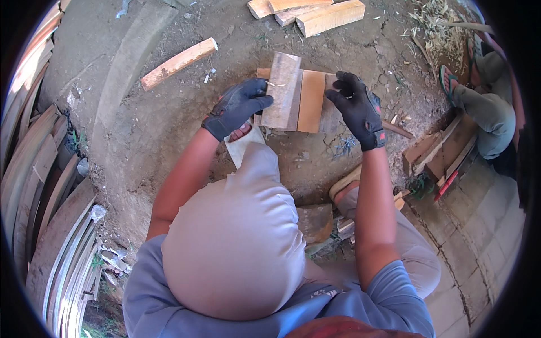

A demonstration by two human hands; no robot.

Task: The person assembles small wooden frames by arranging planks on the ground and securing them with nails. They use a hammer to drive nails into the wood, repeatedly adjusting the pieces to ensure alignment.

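The left hand (241,107), in a black glove, is at the left edge of a grey-brown board (282,93), its thumb against that edge; I cannot tell whether it pinches the wood. A thin pale sliver (275,84) shows by its fingertips. The right hand (358,110), gloved alike, has its thumb and fingers curled but apart, with a gap between them, by the right end of the boards. The grey-brown board lies aslant across the left part of a row of flat boards, among them an orange-brown strip (311,101).

All this is outdoors, on bare, cracked earth (186,127) strewn with chips; at lower right the soil gives way to grey paving (470,259).

A little heap of dark nails (345,147) sits below the right hand, and a wooden handle (398,129) sticks out beside its wrist. Beyond the boards lie a single wood billet (178,63) and a group of cut blocks (331,18); wood shavings (437,36) litter the upper right. Long planks (34,169) are stacked along the left. At right, a co-worker's leg (487,115) is bent beside some timber pieces (451,147). The wearer's raised left knee (231,248) hides much of the near ground, and the right hand covers part of the boards.
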